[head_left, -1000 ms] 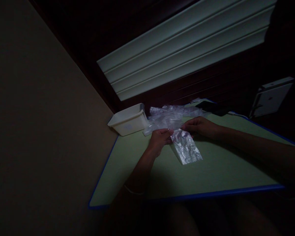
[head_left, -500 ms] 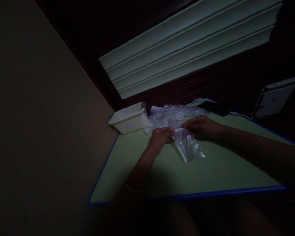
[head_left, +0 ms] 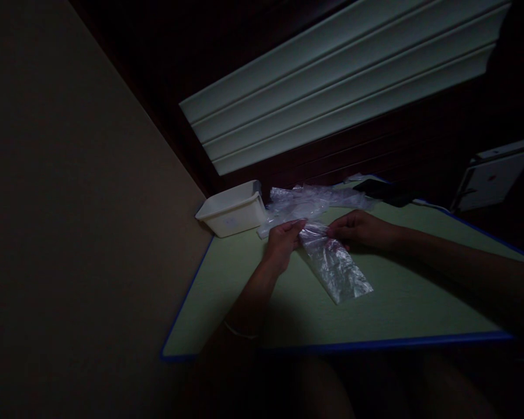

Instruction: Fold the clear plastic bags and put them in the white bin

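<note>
A clear plastic bag [head_left: 336, 265] hangs stretched between my hands over the table, its lower end pointing toward me and slightly right. My left hand [head_left: 283, 241] pinches its upper left corner between thumb and fingers. At its upper right edge, my right hand [head_left: 358, 228] is closed on the plastic with thumb and forefinger. Just behind my hands lies a loose pile of similar clear plastic bags [head_left: 305, 201]. The light is dim, and the fingers underneath the bag are partly hidden.
A white plastic bin [head_left: 233, 212] stands at the table's back left corner. The pale green table [head_left: 227, 291] has a blue edge. Dark items [head_left: 386, 191] lie behind my right hand. A white box-like object [head_left: 493, 177] stands at the far right, beyond the table edge.
The bag's lower end has moved toward me and a little right, and more of its length now shows below my hands. Both hands still grip it near the top.
</note>
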Demonstrator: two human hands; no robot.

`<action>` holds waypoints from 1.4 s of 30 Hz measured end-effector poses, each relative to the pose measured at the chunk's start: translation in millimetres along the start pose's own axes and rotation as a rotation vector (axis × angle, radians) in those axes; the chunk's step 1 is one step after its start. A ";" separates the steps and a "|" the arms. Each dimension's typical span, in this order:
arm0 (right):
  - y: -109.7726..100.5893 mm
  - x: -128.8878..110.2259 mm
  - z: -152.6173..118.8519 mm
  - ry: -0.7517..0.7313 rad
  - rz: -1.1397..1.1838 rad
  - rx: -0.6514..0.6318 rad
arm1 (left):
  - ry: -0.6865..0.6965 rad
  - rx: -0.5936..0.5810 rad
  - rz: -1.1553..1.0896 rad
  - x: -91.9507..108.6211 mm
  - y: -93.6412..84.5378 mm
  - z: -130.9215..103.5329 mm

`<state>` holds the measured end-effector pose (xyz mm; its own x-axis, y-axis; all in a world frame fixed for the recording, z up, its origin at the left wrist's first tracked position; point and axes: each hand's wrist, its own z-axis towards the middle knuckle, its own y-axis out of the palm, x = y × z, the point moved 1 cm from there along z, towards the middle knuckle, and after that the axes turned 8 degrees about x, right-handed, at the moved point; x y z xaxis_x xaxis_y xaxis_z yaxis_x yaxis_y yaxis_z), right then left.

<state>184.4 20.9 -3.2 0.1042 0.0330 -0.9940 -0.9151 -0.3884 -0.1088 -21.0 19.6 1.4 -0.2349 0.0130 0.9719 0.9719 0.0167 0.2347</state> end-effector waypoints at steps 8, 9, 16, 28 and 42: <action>-0.8 -1.1 1.2 -0.017 0.040 0.019 | 0.012 0.011 -0.015 2.0 -2.4 1.5; -0.6 -0.8 1.5 -0.011 0.062 0.034 | 0.001 -0.022 0.001 1.7 -2.8 1.0; -1.1 -2.8 1.7 -0.019 0.119 0.121 | -0.089 -0.141 0.145 -5.3 -5.3 -1.8; 3.5 -7.9 -2.2 0.001 0.174 0.068 | -0.089 -0.135 0.221 -4.6 -3.7 -2.5; -3.7 1.3 5.1 0.076 0.393 0.097 | -0.053 -0.161 0.094 5.6 -5.3 -6.7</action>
<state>186.0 27.0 -4.1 -0.2355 -0.1704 -0.9568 -0.9229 -0.2694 0.2751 -27.3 12.9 5.7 -0.1388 0.0593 0.9885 0.9782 -0.1475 0.1462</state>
